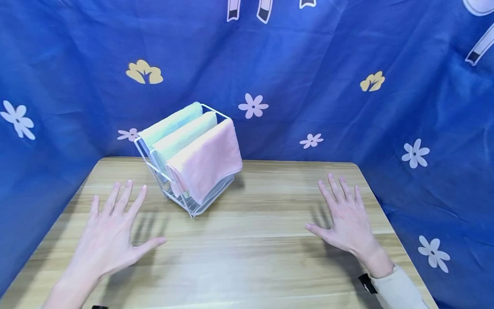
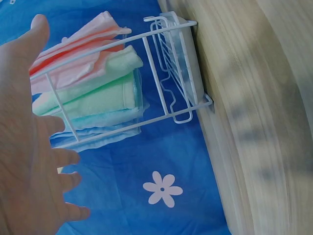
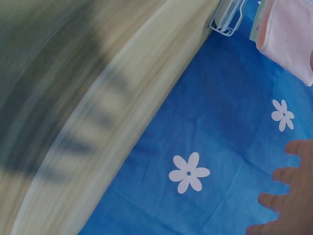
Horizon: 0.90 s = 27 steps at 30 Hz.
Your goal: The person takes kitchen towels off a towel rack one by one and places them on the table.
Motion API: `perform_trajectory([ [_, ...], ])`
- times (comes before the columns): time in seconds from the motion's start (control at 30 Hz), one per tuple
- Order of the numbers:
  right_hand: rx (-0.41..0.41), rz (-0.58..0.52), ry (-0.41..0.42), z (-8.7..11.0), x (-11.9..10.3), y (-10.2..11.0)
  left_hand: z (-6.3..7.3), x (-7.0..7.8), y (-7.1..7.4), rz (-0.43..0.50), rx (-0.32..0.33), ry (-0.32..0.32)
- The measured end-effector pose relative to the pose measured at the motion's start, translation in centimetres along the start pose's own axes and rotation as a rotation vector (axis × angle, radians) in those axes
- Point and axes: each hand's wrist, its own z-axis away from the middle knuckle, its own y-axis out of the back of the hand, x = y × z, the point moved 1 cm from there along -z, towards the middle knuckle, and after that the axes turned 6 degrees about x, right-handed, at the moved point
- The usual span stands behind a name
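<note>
1. From where I stand, the left hand (image 1: 109, 236) is farthest left, fingers straight and spread wide, thumb out, holding nothing; it hovers over the wood-grain bench (image 1: 247, 257).
2. Just beyond it, near the back edge of the bench, a white wire rack (image 1: 216, 196) stands at an angle.
3. Over the rack hang three towels side by side: a light blue towel (image 1: 170, 124), a pale green towel (image 1: 185, 137), then a pink towel (image 1: 212, 159).
4. Behind hangs a blue cloth (image 1: 285, 64) printed with flowers.
5. Well apart, at the right, the right hand (image 1: 347, 219) hovers, spread wide and gripping nothing, below it a pale sleeve (image 1: 399, 289).
</note>
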Motion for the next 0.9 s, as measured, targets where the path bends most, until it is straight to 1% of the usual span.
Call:
perform_trajectory([
  [0.23, 0.003, -0.001, 0.005, -0.1, 0.0, -0.2, 0.2, -0.2, -0.1, 0.001, 0.025, -0.010],
  [0.57, 0.009, 0.000, 0.018, 0.0, 0.1, -0.2, 0.3, -0.1, -0.1, -0.002, 0.057, -0.051],
  [0.73, 0.032, -0.007, 0.043, -0.3, -0.3, -0.2, 0.0, -0.2, 0.3, 0.033, 0.100, -0.072],
  [0.9, 0.078, -0.007, 0.091, -1.1, -0.9, -0.3, -0.4, -0.1, 0.9, 0.098, 0.134, -0.060],
])
